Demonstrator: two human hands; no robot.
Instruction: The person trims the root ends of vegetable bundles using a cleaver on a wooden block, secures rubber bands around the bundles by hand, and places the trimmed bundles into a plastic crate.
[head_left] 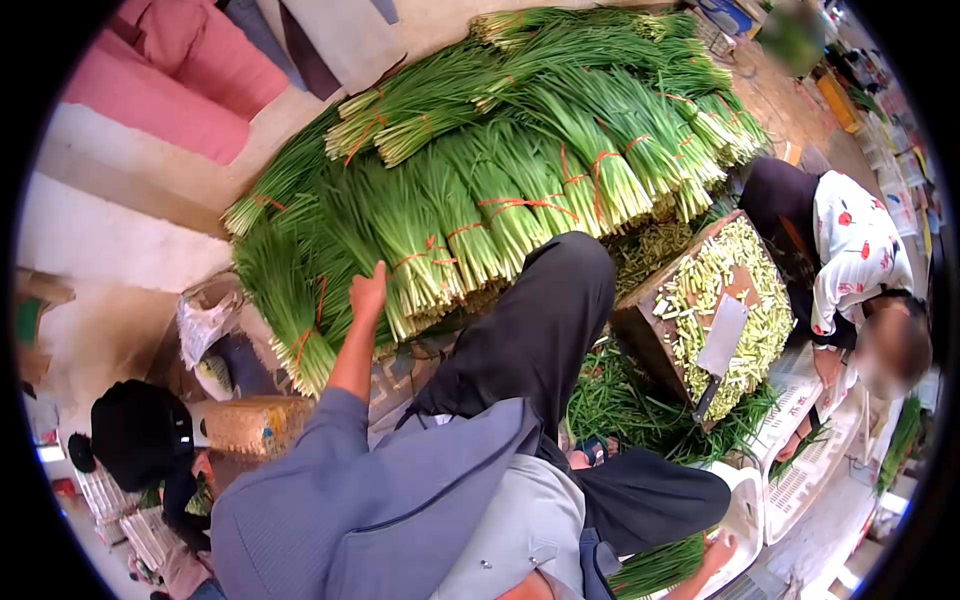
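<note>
My left hand (368, 292) reaches into the pile of garlic chives (425, 225), which are tied in bundles with orange-red bands. One of its fingers is stretched out, and the others are partly hidden against the leaves. Low on the right, my right hand (717, 551) is beside loose garlic chives (655, 567) at a white plastic crate (742, 510), its fingers apart. A cleaver (722, 335) lies on a thick wooden chopping block (650, 325) strewn with cut pale stem pieces (750, 260). Neither hand is at the cleaver.
A person in a patterned white top (865, 245) bends over a white crate (800, 400) at the right. Loose green leaves (630, 395) cover the floor by the block. Someone in a black cap (140, 435) is at the lower left. Pink cloth (165, 90) lies at the upper left.
</note>
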